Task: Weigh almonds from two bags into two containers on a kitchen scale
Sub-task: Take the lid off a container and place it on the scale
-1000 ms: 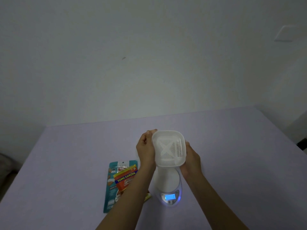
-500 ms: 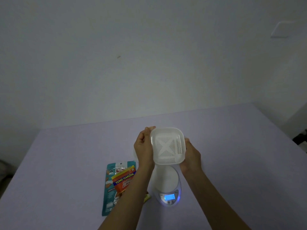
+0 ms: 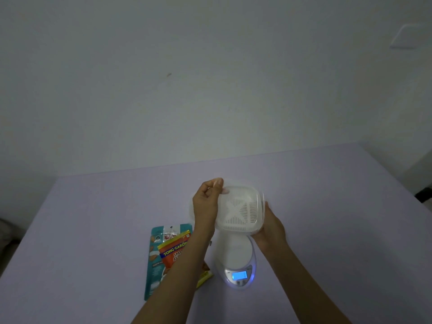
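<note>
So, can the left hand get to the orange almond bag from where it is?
Probably, once it lets go: the left hand grips the white container, but the orange bag lies uncovered on the teal bag, right under its forearm.

Dim and flat, with a cool grey-violet cast over table (image 3: 93, 230) and wall (image 3: 187, 78) and only faint, soft-edged shadows. Brightest at the blue backlit display (image 3: 239, 275) of the scale (image 3: 233, 253), glowing round its near rim. Soft and slightly noisy overall, bent wide-angle at the edges, darker toward the corners.
</note>
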